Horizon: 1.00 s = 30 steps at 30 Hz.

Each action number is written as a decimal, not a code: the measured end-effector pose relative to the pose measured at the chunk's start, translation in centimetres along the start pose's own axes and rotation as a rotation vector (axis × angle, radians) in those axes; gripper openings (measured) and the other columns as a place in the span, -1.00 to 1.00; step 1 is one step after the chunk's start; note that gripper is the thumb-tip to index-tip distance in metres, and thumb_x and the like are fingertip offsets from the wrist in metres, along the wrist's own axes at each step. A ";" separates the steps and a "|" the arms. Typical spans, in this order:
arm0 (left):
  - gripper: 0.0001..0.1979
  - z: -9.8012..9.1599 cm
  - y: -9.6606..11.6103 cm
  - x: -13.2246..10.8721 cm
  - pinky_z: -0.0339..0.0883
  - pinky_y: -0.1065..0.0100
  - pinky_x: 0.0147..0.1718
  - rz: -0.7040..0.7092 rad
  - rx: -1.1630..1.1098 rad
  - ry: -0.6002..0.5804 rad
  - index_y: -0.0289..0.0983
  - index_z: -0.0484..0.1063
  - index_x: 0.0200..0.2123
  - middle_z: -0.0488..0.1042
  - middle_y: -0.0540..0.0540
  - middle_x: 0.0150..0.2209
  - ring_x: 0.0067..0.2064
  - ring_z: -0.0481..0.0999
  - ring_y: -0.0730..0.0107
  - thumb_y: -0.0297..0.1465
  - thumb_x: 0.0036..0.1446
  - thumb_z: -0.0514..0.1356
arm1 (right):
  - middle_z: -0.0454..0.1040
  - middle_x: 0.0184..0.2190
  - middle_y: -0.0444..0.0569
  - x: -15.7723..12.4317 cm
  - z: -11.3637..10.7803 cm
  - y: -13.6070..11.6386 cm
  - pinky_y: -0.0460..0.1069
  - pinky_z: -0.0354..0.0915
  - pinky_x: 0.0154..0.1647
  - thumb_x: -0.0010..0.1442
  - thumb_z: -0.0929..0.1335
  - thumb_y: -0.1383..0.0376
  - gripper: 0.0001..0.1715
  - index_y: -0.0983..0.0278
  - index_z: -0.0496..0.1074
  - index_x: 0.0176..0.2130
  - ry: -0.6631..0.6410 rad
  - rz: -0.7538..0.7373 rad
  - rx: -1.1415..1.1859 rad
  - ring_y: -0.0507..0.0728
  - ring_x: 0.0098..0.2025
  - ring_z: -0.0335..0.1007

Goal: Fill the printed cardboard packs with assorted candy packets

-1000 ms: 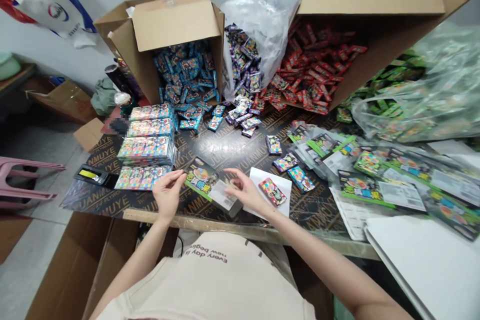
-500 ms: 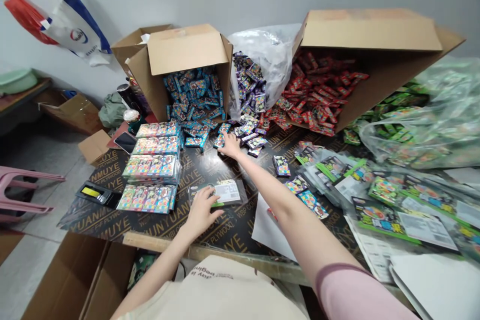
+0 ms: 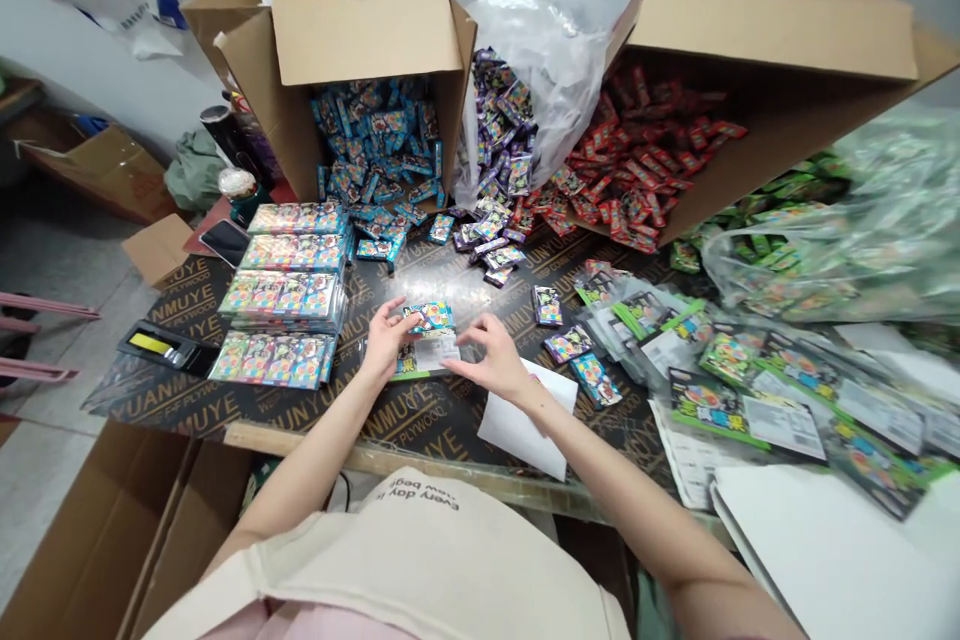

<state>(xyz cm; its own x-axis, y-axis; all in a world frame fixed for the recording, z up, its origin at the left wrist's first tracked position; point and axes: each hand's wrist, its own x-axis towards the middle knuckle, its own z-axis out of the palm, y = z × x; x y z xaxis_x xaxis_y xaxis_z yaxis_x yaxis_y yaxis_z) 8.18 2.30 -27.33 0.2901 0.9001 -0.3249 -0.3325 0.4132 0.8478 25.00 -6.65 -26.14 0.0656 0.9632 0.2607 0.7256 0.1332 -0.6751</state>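
Observation:
My left hand (image 3: 385, 342) pinches a small blue candy packet (image 3: 429, 317) between thumb and fingers, above a flat printed plastic bag (image 3: 431, 357) with a white label. My right hand (image 3: 491, 356) is just right of the packet, its thumb and fingers curved and apart, with the thumb near the edge of the bag. To the left stand stacks of multicoloured packet sets (image 3: 277, 358) in clear wrap. Loose purple packets (image 3: 501, 258) lie beyond my hands, and one purple packet (image 3: 547, 305) sits to the right.
Behind are a cardboard box (image 3: 367, 30) of blue packets, a clear bag (image 3: 559, 60) of purple ones, and a larger box (image 3: 772, 20) of red ones. Green packets in a plastic bag (image 3: 862, 230) and printed bags (image 3: 727, 400) occupy the right. A phone (image 3: 225, 242) lies left.
My right hand has drawn back from the loose packets toward my body. A blue packet is now in my left hand, raised off the printed bag. The camera view has shifted.

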 end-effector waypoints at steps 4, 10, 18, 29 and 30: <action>-0.09 -0.2 0.7 -1.0 0.32 0.46 -0.51 -0.194 0.177 -0.341 -0.36 0.19 0.16 0.48 -0.01 -0.51 -0.50 0.46 0.41 -0.37 -0.29 0.48 | 0.18 0.21 0.13 -1.6 -3.1 0.1 0.26 0.01 0.27 -0.06 0.50 0.02 -0.33 0.20 0.39 0.00 -0.129 -0.116 0.168 0.35 0.26 0.07; 0.08 0.8 1.5 -2.2 0.32 0.43 -0.39 -0.403 0.229 -0.747 -0.29 0.04 0.29 0.53 -0.06 -0.38 -0.48 0.48 0.45 -0.49 -0.32 0.47 | 0.12 0.30 0.06 -2.5 -4.1 -0.3 0.18 -0.09 0.34 -0.07 0.51 0.02 0.07 0.13 0.05 0.29 -0.593 -0.199 0.520 0.26 0.34 -0.02; -0.03 -0.3 -1.5 -0.8 0.18 -0.07 0.09 0.311 0.973 -0.449 -0.25 0.05 0.29 0.43 -0.29 -0.01 0.06 0.40 -0.03 -0.14 -0.15 0.39 | 0.29 0.02 0.07 -3.8 -3.7 1.6 0.22 0.10 0.16 -0.13 0.52 0.14 -0.23 0.19 0.28 0.06 -0.013 0.010 0.125 0.31 0.12 0.21; 0.18 -2.3 -3.0 -1.6 -0.10 -0.11 0.23 0.654 1.495 -0.602 -0.18 -0.38 0.36 0.29 -0.24 0.15 0.17 0.27 0.02 -0.31 -0.14 0.38 | 0.35 0.07 0.07 -5.1 -1.5 4.8 0.25 0.00 0.20 -0.17 0.53 -0.04 -0.03 0.16 0.23 0.15 0.022 0.008 -0.047 0.34 0.15 0.21; 0.18 -2.3 -2.7 -1.7 -0.12 -0.11 0.24 0.666 1.453 -0.618 -0.17 -0.40 0.36 0.27 -0.23 0.17 0.17 0.27 0.02 -0.33 -0.14 0.37 | 0.36 0.07 0.07 -5.1 -1.6 4.7 0.25 0.00 0.20 -0.18 0.53 -0.05 -0.01 0.16 0.22 0.15 0.006 0.004 -0.005 0.33 0.14 0.23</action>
<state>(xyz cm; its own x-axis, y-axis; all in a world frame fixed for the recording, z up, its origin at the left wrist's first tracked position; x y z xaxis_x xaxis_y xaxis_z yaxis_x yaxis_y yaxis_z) 6.53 -0.02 -30.03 0.8434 0.5244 0.1170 0.3944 -0.7521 0.5280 29.15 -11.27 -29.53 0.0729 0.9623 0.2620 0.7289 0.1279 -0.6725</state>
